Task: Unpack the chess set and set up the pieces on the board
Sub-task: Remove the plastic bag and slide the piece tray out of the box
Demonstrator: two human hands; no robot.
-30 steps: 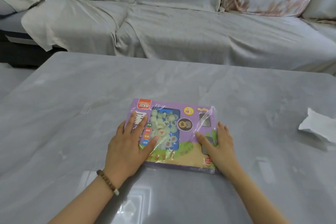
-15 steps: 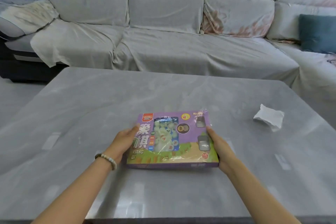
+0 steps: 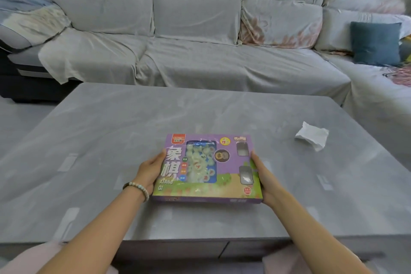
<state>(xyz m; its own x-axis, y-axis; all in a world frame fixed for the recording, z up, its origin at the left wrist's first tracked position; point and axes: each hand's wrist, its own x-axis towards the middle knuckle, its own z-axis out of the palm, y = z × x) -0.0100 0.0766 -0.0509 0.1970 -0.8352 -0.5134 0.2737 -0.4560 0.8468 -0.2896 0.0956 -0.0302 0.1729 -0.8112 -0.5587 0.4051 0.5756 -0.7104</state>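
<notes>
Chess set box [image 3: 206, 167] lies toward the near edge of the grey surface [image 3: 100, 140], midway between its side edges, long axis running left to right, printed face up. We hold it by its short ends, so neither side is nearer. Our left grip [image 3: 149, 171] clasps the left end, thumb over the top edge; our right grip [image 3: 264, 177] clasps the right end likewise. We cannot see the fingers underneath.
</notes>
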